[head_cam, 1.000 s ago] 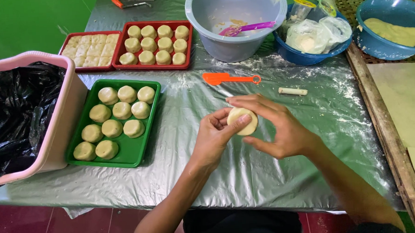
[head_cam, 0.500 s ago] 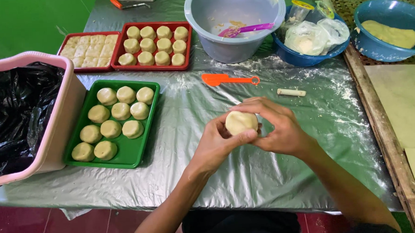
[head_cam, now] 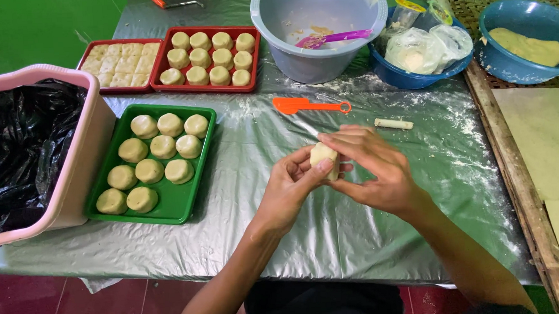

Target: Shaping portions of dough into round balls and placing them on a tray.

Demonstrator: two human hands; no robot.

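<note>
Surface: table [head_cam: 371,234] w/ silver plastic sheet, floury patches; green wall behind, red floor below.
Landmark: green tray [head_cam: 196,201], near-left on table; holds 10 round dough pieces in rows, one corner spot free.
Dough piece [head_cam: 323,158]: pale lump, held in air right of green tray, over mid table, not touching sheet.
Left hand [head_cam: 290,188]: cupped under/behind dough piece, thumb pressed on its front; prob. supports it while shaping.
Right hand [head_cam: 374,168]: fingers curled over top and far side of dough piece; both hands closed around it.
Red trays [head_cam: 253,57]: behind green tray, two side by side; one w/ round pieces, other w/ flat squares.
Grey bowl [head_cam: 318,30]: behind-right of green tray, purple spatula inside.
Orange spatula [head_cam: 308,104]: flat on sheet, right of green tray, just beyond the hands; small white stick near it.
Blue bowls [head_cam: 519,40]: far right, one w/ plastic bags, one w/ yellow dough.
Pink bin [head_cam: 73,172]: touching green tray's left side, black bag liner; within easy reach.
</note>
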